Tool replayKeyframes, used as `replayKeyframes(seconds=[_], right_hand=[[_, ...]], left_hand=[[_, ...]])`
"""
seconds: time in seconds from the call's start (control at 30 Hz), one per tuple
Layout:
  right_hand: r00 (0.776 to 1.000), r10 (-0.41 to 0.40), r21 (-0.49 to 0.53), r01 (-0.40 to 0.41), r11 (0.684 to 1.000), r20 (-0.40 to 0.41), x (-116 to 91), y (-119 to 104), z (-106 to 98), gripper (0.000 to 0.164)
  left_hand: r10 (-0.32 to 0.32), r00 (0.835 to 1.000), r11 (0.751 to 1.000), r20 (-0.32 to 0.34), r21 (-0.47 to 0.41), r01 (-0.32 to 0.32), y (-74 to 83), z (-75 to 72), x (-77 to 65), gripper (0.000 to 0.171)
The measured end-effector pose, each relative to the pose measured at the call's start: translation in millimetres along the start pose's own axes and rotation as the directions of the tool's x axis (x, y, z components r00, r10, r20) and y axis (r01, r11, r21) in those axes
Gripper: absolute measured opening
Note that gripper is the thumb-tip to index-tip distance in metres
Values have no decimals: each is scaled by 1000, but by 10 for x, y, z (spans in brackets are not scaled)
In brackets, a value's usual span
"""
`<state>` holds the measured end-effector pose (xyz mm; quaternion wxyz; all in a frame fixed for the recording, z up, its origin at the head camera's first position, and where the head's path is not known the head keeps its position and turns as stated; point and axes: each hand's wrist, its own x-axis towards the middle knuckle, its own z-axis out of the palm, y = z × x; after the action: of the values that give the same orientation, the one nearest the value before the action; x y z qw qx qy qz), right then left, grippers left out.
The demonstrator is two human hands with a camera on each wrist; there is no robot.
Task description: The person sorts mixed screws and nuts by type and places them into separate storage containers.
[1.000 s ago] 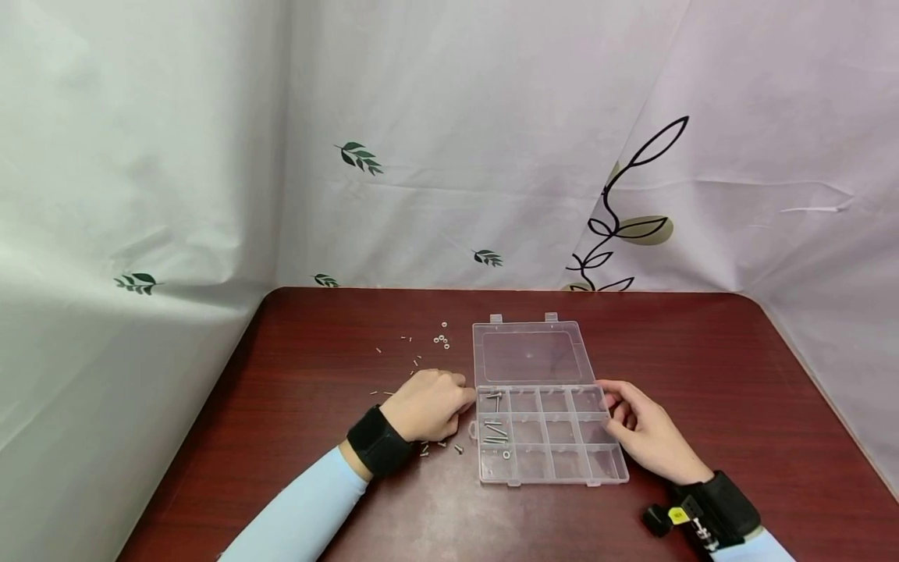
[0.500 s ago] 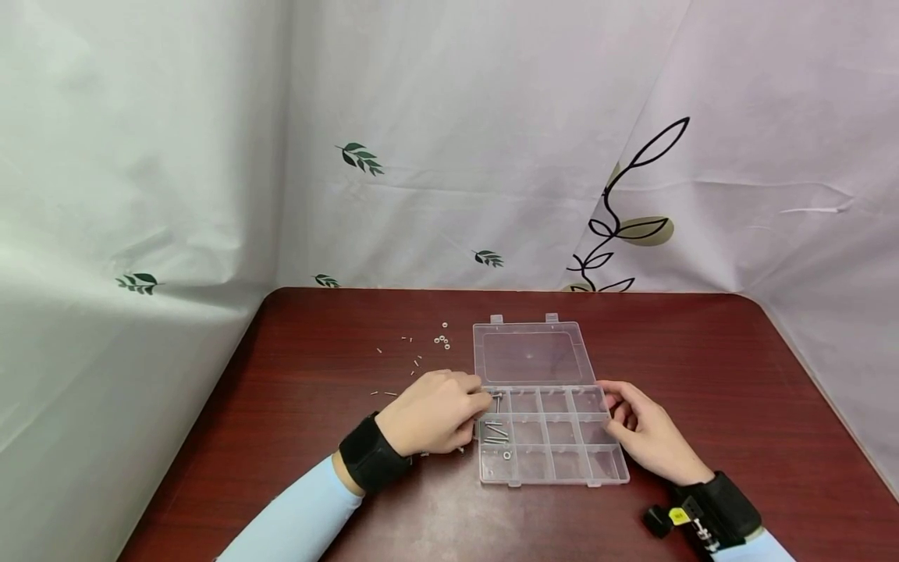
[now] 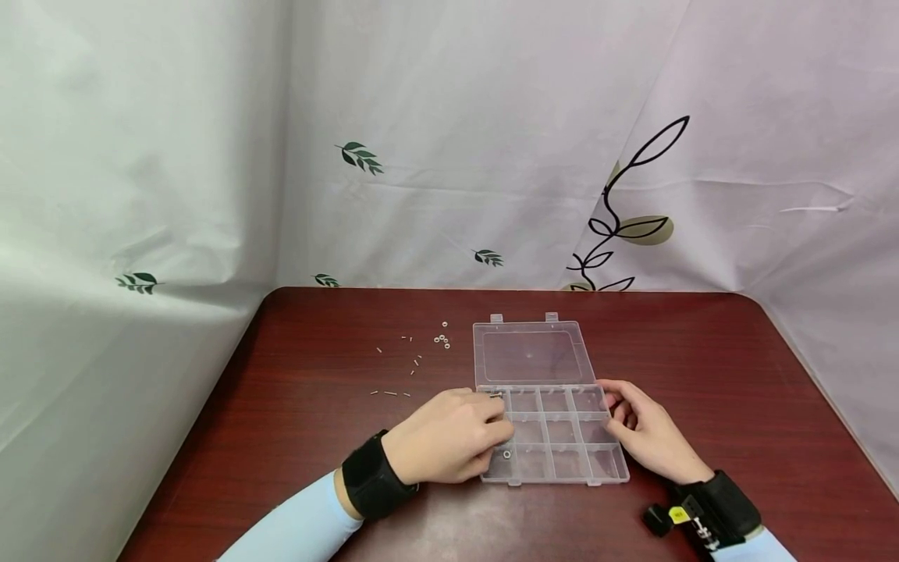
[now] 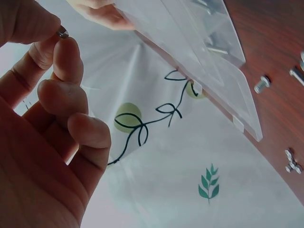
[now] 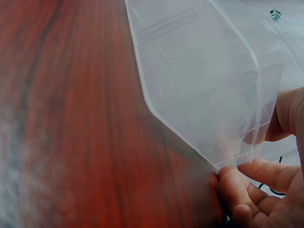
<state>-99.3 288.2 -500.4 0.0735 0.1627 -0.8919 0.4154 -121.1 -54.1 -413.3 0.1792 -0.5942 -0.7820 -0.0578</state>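
A clear plastic compartment box [image 3: 564, 464] lies with its lid [image 3: 530, 355] folded back. My left hand [image 3: 449, 437] is over its left column of compartments. Thumb and forefinger pinch a small silver metal piece [image 4: 62, 32], mostly covered by the fingertips, so I cannot tell its exact kind. A small ring [image 3: 506, 454] sits in the front-left compartment, while the hand hides most of the screws behind it. My right hand [image 3: 649, 437] grips the box's right side, with thumb and fingers at the wall in the right wrist view.
Several small rings [image 3: 442, 339] and thin metal pins [image 3: 390, 393] are scattered left of the box on the brown table [image 3: 702, 351]. Close to the box in the left wrist view lie a short screw [image 4: 262, 84] and a cluster of metal pieces [image 4: 293, 161].
My left hand has moved from the table at the box's left side to the right and nearer, over the left compartments. The right hand and the box have stayed in place.
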Motion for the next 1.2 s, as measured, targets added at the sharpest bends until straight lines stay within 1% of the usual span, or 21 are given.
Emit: replayKeyframes(seconds=[0.17,0.33,0.4,0.43,0.5,0.6,0.63,0.67,1.0,1.2], right_hand=[[1000,-3,11,3,1000,0,5,-10,-4,53],[1000,-1,11,1,1000,5,10,-12,-3,53],[1000,1,9,-1,1000,8,11,-10,1,53],[1000,2,6,-2,1000,9,10,-9,3,52],[1000,3,2,-3,1000,11,9,-7,7,52],[1000,5,3,-5,1000,11,7,-4,11,52],[1000,5,4,-5,1000,11,6,-2,12,52],[1000,6,5,-6,1000,11,6,-1,13,52],[1000,8,2,-8,1000,9,-1,-5,5,52],[1000,6,7,-6,1000,6,0,-25,-5,52]], left_hand=[[6,1000,1000,-14,-19,-6,47,11,18,9],[17,1000,1000,-23,-15,-17,73,12,16,10],[11,1000,999,-10,-32,-11,81,11,12,10],[6,1000,999,1,-38,-5,84,10,10,13],[-11,1000,998,26,-56,12,88,9,6,29],[-38,997,996,60,-76,43,75,5,0,62],[-48,997,995,67,-82,54,64,5,-4,70],[-57,996,994,69,-90,63,49,5,-10,73],[-150,988,986,46,-59,153,-193,28,-71,69],[-183,982,981,54,-49,186,-305,47,-88,58]])
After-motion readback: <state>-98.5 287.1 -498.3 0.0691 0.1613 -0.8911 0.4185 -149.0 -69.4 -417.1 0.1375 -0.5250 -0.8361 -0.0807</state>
